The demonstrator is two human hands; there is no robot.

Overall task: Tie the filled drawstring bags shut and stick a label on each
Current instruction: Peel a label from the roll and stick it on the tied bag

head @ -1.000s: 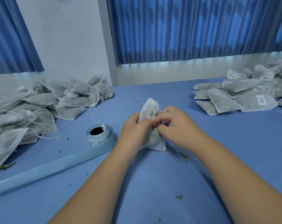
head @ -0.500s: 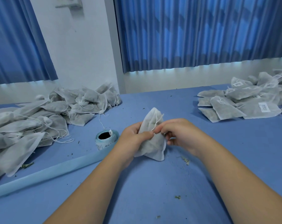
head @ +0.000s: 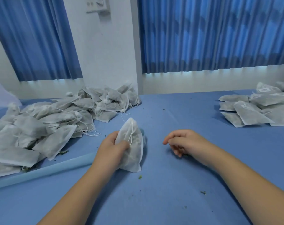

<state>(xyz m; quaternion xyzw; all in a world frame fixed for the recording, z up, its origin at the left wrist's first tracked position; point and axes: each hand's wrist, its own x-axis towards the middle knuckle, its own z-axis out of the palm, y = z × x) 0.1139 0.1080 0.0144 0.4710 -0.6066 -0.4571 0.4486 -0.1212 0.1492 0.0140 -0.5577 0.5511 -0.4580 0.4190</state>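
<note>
Grip: left hand (head: 113, 148) curls round the drawstring bag (head: 134, 143), which stands upright on the surface (head: 170, 200) just right of the unlabelled pile (head: 48, 124). Right hand (head: 186, 142), farther right of the pile, is loosely curled and empty. Bag judged light, soft, prone to slump; best held at the gathered neck.

No legible text on the bag labels (head: 262, 90)

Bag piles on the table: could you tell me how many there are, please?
2: the left pile, and the right pile, cut off by the frame edge. The left hand holds one separate bag.
</note>
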